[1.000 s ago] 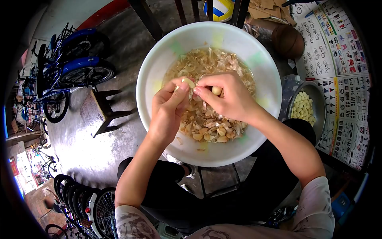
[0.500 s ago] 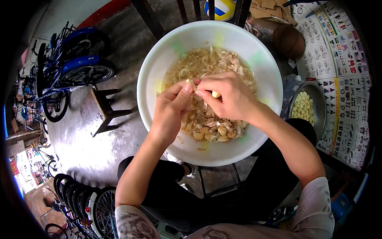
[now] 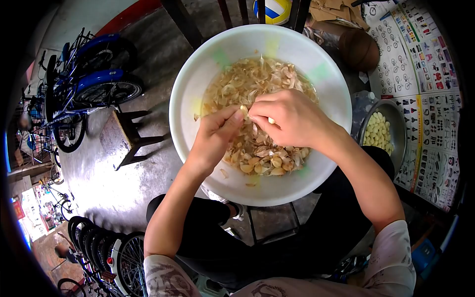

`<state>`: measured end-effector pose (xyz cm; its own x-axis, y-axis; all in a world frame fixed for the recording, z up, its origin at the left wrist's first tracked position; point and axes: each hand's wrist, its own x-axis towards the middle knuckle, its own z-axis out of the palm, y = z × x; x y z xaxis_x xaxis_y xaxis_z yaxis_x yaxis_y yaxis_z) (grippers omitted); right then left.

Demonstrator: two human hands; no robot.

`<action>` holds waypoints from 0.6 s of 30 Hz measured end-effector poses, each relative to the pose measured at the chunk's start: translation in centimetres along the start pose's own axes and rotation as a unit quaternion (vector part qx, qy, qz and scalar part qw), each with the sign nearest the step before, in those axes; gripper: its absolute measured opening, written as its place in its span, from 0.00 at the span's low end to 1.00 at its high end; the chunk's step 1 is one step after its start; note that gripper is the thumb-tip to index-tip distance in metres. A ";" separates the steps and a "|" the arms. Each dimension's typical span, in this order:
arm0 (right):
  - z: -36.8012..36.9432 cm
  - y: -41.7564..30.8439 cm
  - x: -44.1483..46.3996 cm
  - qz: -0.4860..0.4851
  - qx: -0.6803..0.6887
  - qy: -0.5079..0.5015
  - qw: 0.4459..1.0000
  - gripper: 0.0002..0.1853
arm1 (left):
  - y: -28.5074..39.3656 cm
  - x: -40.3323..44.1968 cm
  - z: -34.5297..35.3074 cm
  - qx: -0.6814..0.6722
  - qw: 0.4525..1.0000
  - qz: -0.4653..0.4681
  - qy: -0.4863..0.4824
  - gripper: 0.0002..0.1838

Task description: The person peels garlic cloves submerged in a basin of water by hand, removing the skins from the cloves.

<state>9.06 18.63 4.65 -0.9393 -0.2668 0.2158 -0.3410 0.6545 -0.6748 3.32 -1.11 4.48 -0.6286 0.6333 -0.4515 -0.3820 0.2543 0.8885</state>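
Observation:
Both hands meet above a large white basin point(image 3: 190, 74) of water, loose garlic skins point(image 3: 264, 72) and unpeeled garlic cloves point(image 3: 277, 162). My left hand point(image 3: 216, 132) pinches a garlic clove point(image 3: 243, 109) between thumb and forefinger. The fingertips of my right hand point(image 3: 292, 118) press against the same clove from the right. Tucked in the curled fingers of my right hand is a second, pale peeled clove point(image 3: 271, 120). To the right of the basin, a metal bowl point(image 3: 402, 129) holds many peeled cloves point(image 3: 378, 132).
A small wooden stool point(image 3: 123, 136) stands left of the basin, with blue bicycles point(image 3: 101, 81) beyond it. A printed sheet point(image 3: 430, 128) covers the surface at right. Beyond the basin are a volleyball point(image 3: 273, 11), a brown ball point(image 3: 358, 50) and cardboard point(image 3: 339, 12).
Both hands have shifted slightly, and the clove at my left fingertips sits a little lower and further right. The peeled clove in my right hand is more covered by the fingers.

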 end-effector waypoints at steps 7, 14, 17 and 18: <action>-0.7 -0.1 -0.2 0.035 0.022 0.004 0.999 0.06 | -0.2 0.3 0.5 0.112 0.991 0.065 0.039 0.13; -0.6 0.4 -0.1 0.030 0.015 0.036 0.999 0.08 | -0.3 0.3 0.6 0.192 0.974 0.112 0.037 0.11; -0.9 0.7 0.0 0.046 0.031 0.057 0.997 0.08 | 0.2 0.3 0.5 0.186 0.977 0.095 0.031 0.11; -0.8 0.8 0.0 0.046 0.031 0.056 0.997 0.08 | 0.3 0.3 0.4 0.179 0.981 0.067 0.029 0.11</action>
<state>8.74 19.74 4.70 -0.9663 -0.1235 0.2259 -0.2525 0.6263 -0.7376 3.31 -0.56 4.67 -0.6992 0.6381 -0.3225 -0.0372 0.4181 0.9076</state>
